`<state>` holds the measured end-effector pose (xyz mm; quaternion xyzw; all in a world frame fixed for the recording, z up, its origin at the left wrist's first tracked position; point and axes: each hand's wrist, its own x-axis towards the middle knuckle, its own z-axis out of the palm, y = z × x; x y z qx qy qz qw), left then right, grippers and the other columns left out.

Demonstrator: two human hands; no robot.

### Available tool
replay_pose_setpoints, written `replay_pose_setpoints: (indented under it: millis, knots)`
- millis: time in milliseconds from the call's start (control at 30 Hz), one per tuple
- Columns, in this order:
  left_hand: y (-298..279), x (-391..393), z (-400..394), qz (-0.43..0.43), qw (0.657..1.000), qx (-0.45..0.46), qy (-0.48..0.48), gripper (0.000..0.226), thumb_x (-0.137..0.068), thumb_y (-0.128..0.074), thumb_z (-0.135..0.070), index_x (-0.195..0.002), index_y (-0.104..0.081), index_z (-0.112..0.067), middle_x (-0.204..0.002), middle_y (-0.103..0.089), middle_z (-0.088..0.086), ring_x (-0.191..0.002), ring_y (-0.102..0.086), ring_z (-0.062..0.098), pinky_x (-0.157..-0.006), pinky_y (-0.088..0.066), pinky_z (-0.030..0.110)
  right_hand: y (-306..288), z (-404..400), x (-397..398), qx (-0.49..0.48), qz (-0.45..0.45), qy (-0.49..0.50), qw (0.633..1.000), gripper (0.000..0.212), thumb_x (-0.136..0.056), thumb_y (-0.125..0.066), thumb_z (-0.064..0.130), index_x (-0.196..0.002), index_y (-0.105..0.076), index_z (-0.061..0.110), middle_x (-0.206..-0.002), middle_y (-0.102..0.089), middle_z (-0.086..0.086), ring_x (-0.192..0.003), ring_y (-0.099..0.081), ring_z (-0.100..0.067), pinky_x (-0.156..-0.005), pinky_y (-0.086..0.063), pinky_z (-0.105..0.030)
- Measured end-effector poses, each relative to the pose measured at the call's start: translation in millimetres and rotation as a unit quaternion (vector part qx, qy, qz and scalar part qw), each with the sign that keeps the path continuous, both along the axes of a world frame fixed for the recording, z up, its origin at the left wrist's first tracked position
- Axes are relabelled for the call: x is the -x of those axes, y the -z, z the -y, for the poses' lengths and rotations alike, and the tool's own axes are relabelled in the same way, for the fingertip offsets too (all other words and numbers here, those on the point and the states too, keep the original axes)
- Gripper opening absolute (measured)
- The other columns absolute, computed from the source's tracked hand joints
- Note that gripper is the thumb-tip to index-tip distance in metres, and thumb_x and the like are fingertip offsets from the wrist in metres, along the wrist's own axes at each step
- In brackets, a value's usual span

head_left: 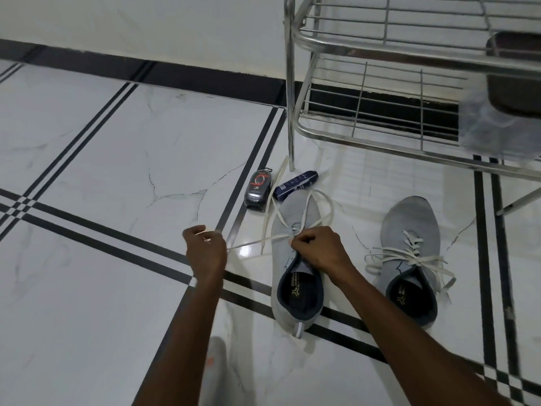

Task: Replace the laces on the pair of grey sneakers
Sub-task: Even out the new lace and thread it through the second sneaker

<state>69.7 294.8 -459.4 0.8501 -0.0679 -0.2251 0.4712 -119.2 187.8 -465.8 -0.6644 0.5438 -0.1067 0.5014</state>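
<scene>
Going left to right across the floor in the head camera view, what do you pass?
Left hand pulling a lace end, black packet, blue packet, sneaker being worked on with the right hand on its lace, then the laced sneaker.

The floor (96, 159) is glossy white marble-look tile with grey veining, crossed by paired black inlay lines that meet in small chequered knots at nine o'clock and five o'clock. A white wall (146, 24) runs across twelve o'clock, edged along its foot by a black skirting band (181, 79). At one to two o'clock stands a chromed wire rack (380, 92), its tubular leg touching the floor. A bright glint of light lies on the tile near the centre.
</scene>
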Motion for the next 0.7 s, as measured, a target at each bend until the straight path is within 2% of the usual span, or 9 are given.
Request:
replay_pose_setpoints:
  millis: [67, 133, 200, 300, 400, 467, 567, 633, 700]
  knots:
    - [13.2, 18.3, 2.0, 0.173, 0.976, -0.020, 0.132, 0.042, -0.090, -0.071, -0.016, -0.129, -0.055, -0.012, -0.128, -0.058, 0.009, -0.120, -0.051, 0.029, -0.096, -0.044, 0.041, -1.7, 0.9, -2.8, 0.007, 0.001, -0.002, 1.000, 0.009, -0.085, -0.073, 0.019, -0.082, -0.081, 0.017, -0.080, -0.076, 0.004, -0.070, -0.061, 0.003, -0.061, -0.039, -0.002]
    - [22.0, 38.8, 13.5, 0.252, 0.924, -0.036, 0.286, 0.040, -0.089, -0.073, -0.030, -0.127, -0.062, -0.022, -0.135, -0.053, -0.001, -0.129, -0.039, 0.027, -0.099, -0.035, 0.041, -3.3, 2.4, -4.4, 0.014, 0.003, -0.002, 1.000, 0.010, -0.084, -0.073, 0.020, -0.085, -0.082, 0.016, -0.083, -0.076, 0.004, -0.074, -0.064, -0.001, -0.067, -0.044, -0.008]
    - [29.8, 54.7, 20.7, 0.244, 0.900, -0.071, 0.354, 0.025, -0.093, -0.069, -0.036, -0.117, -0.070, -0.029, -0.135, -0.055, -0.007, -0.131, -0.034, 0.025, -0.098, -0.030, 0.041, -3.9, 1.6, -3.4, 0.021, -0.003, -0.014, 1.000, 0.012, -0.084, -0.073, 0.022, -0.089, -0.082, 0.016, -0.086, -0.077, 0.003, -0.080, -0.067, -0.006, -0.075, -0.050, -0.019]
    - [31.8, 57.7, 17.1, 0.215, 0.921, -0.008, 0.324, 0.005, -0.095, -0.068, -0.026, -0.096, -0.072, -0.027, -0.111, -0.068, -0.011, -0.118, -0.052, 0.021, -0.097, -0.040, 0.043, -1.0, 0.2, 2.1, 0.018, -0.004, -0.013, 1.000, 0.012, -0.085, -0.072, 0.021, -0.087, -0.082, 0.015, -0.086, -0.077, 0.003, -0.082, -0.067, -0.008, -0.078, -0.049, -0.021]
    - [19.7, 48.0, 16.7, -0.003, 0.964, 0.140, 0.228, 0.008, -0.102, -0.059, -0.022, -0.100, -0.064, -0.015, -0.105, -0.076, -0.007, -0.111, -0.066, 0.011, -0.102, -0.049, 0.043, 0.5, -0.3, 4.5, 0.010, -0.004, -0.008, 1.000, 0.011, -0.086, -0.072, 0.020, -0.083, -0.081, 0.015, -0.083, -0.077, 0.003, -0.076, -0.065, -0.003, -0.073, -0.045, -0.017]
    - [4.1, 44.0, 24.1, -0.176, 0.943, 0.231, 0.162, 0.011, -0.105, -0.048, -0.020, -0.104, -0.050, -0.010, -0.106, -0.078, 0.003, -0.113, -0.068, 0.019, -0.108, -0.044, 0.045, 0.7, -0.9, 3.2, 0.007, -0.003, -0.011, 1.000, 0.010, -0.086, -0.072, 0.021, -0.083, -0.081, 0.016, -0.082, -0.076, 0.003, -0.071, -0.062, -0.001, -0.070, -0.043, -0.016]
    - [-10.3, 43.6, 33.0, -0.294, 0.902, 0.297, 0.108, 0.016, -0.108, -0.040, -0.015, -0.093, -0.046, -0.012, -0.067, -0.060, 0.005, -0.060, -0.059, 0.018, -0.085, -0.058, 0.038, -0.4, 0.5, 3.5, 0.011, -0.005, -0.008, 1.000, 0.012, -0.085, -0.071, 0.019, -0.086, -0.082, 0.015, -0.083, -0.077, 0.003, -0.073, -0.064, -0.004, -0.072, -0.046, -0.017]
    - [-6.5, 38.5, 26.5, -0.233, 0.934, 0.212, 0.168, 0.019, -0.107, -0.041, -0.018, -0.090, -0.046, -0.014, -0.062, -0.043, -0.001, -0.050, -0.038, 0.011, -0.055, -0.050, 0.025, -0.4, 1.4, 5.7, 0.008, -0.003, 0.000, 1.000, 0.012, -0.086, -0.071, 0.018, -0.088, -0.082, 0.015, -0.084, -0.076, 0.003, -0.077, -0.065, -0.006, -0.076, -0.049, -0.019]
    - [12.8, 25.7, 9.0, -0.041, 0.951, 0.020, 0.305, 0.014, -0.106, -0.045, -0.023, -0.097, -0.049, -0.014, -0.067, -0.053, -0.002, -0.055, -0.045, 0.011, -0.051, -0.040, 0.024, -0.2, 0.4, 7.7, 0.005, 0.002, 0.004, 1.000, 0.011, -0.086, -0.072, 0.018, -0.088, -0.082, 0.014, -0.083, -0.076, 0.002, -0.075, -0.065, -0.007, -0.077, -0.049, -0.021]
